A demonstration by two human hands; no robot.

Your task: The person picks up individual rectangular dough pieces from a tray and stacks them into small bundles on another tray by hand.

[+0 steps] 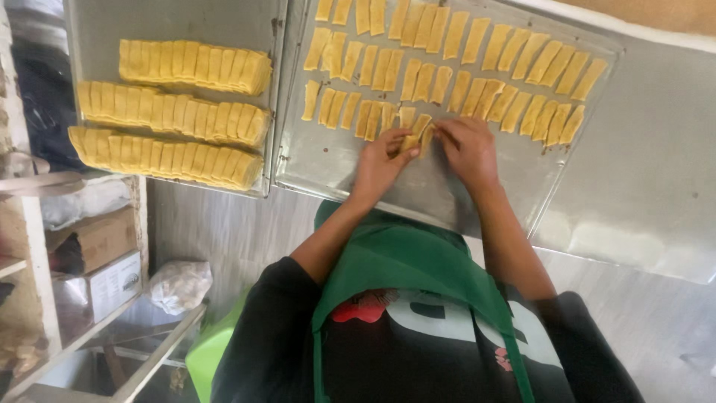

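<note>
1. Your left hand (382,160) pinches a small stack of yellow rectangular dough strips (412,139) between thumb and fingers, over the large metal baking tray (335,160).
2. Your right hand (468,145) touches the same stack from the right, fingers curled narrowly round its far end (both hands are equally close).
3. The strips' long axis runs near to far, tilted slightly rightward, matching the laid rows of dough strips (477,93) just beyond.
4. The left metal tray (97,30) holds three packed dough rows (175,116).

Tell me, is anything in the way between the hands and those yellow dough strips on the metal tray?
Nothing visible. The left hand and right hand already meet over a small bunch of dough strips at the near row of the baking tray. The tray surface just in front of them is bare metal.
</note>
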